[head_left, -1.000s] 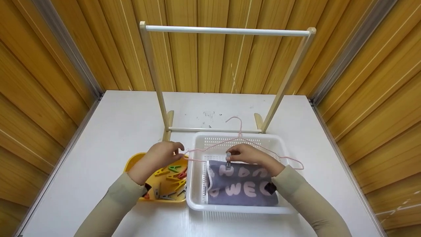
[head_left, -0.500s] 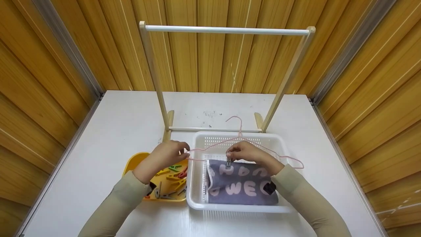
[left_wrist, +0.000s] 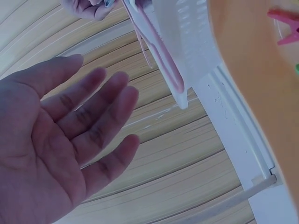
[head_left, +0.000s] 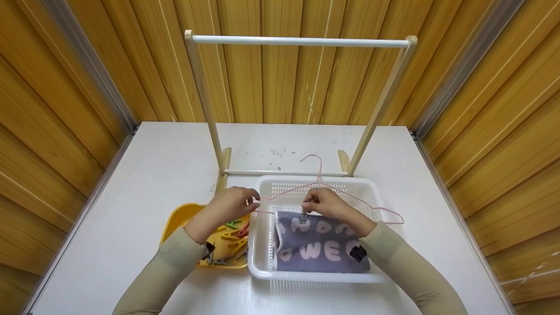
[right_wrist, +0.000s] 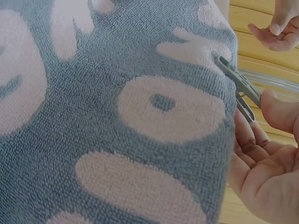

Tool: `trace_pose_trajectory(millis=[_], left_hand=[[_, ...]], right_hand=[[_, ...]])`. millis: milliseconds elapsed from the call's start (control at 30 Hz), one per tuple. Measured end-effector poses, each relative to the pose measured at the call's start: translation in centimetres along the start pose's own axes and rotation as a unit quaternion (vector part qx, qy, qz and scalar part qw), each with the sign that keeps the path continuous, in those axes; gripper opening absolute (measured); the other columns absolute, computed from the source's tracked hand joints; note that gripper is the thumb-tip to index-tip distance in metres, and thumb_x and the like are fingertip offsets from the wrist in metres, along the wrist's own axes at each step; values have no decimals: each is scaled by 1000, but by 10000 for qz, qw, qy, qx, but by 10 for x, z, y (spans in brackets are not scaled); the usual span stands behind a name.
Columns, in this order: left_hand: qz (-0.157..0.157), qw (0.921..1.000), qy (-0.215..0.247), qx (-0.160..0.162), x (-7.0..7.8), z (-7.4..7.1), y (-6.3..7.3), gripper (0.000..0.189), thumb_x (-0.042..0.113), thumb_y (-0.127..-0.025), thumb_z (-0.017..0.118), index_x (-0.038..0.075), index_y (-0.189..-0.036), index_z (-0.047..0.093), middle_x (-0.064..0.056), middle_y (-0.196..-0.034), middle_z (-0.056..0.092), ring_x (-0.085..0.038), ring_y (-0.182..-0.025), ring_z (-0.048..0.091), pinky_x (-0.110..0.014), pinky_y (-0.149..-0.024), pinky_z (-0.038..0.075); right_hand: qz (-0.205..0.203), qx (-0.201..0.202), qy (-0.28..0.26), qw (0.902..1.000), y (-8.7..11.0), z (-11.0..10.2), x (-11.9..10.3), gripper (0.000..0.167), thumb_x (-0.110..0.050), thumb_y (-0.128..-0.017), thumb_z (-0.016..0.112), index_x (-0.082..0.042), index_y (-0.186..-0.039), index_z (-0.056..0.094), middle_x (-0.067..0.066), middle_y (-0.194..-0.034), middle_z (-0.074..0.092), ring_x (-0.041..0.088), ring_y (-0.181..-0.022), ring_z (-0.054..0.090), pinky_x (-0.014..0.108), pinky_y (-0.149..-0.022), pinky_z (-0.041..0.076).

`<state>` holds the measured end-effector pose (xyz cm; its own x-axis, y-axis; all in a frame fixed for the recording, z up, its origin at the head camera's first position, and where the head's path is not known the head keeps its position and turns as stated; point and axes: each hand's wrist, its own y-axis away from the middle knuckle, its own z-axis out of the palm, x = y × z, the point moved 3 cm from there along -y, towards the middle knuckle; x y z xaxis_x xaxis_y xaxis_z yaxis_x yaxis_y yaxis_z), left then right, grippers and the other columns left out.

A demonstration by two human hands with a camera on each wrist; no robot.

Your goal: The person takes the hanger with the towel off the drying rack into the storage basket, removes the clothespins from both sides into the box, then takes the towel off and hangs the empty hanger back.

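Between thumb and fingers, my right hand (head_left: 326, 203) pinches a grey clothespin (right_wrist: 239, 84), whose tip bites the upper edge of a towel. The grey-blue towel (head_left: 313, 245) with pale pink letters hangs folded over the bottom bar of a pink hanger (head_left: 292, 191). Near the hanger's left end is my left hand (head_left: 229, 205), and in the left wrist view its fingers (left_wrist: 96, 123) are loosely bent with nothing in them. That view shows a gap between this hand and the hanger's end.
A white perforated basket (head_left: 258, 262) lies under the towel and hanger. To its left, a yellow bin (head_left: 175, 221) holds several coloured clothespins. Behind stands a rack with a white top rail (head_left: 302, 41) and wooden posts. Wood-look panels enclose the white table (head_left: 153, 166).
My left hand has moved right, over the hanger's left end. The right hand keeps its pinch on the clothespin, which is now slightly tilted; towel and hanger look almost unmoved.
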<state>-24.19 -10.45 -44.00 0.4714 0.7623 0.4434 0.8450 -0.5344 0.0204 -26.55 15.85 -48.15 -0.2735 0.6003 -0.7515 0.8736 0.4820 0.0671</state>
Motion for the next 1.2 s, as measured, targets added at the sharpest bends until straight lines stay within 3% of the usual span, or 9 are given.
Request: trace_pose_trajectory(millis=[233,533,833,1033,1200], left_hand=[[355,9993,-101,92,4,4,-4,20,18,-99,66,3,-110,73,-11,-92,76,-25,-80,68,-41,-76,58],[271,9996,-23,72,2,11,-7,18,19,-98,67,5,-107,73,-10,-90,76,-24,-78,66,-38,-72,56],[51,9999,63,-81,-1,15,-10,20,20,-98,67,6,-109,73,-11,-93,76,-25,-81,66,-41,-76,57],[31,9998,167,-72,0,14,-11,20,20,-99,65,6,-111,73,-10,-95,76,-24,-83,66,-42,-79,57],[341,9988,350,97,3,13,-12,22,18,-99,65,2,-112,72,-12,-95,77,-26,-85,69,-42,-80,58]], right_hand=[[-212,169,45,9996,2,-2,-2,14,-7,-94,68,5,-89,67,23,-88,75,7,-75,66,22,-70,50],[-423,398,135,9982,0,-6,-2,13,-6,-94,69,4,-86,67,22,-85,73,4,-72,58,20,-67,45],[-274,856,143,9959,-2,-13,-8,14,-7,-93,71,2,-84,64,16,-82,69,8,-72,47,21,-68,40],[-198,766,88,9968,1,-17,-12,11,-8,-94,70,3,-94,66,19,-90,73,10,-78,56,25,-75,47],[-286,694,29,9972,5,-18,-17,14,-8,-95,69,4,-102,66,21,-95,74,15,-86,66,27,-81,52]])
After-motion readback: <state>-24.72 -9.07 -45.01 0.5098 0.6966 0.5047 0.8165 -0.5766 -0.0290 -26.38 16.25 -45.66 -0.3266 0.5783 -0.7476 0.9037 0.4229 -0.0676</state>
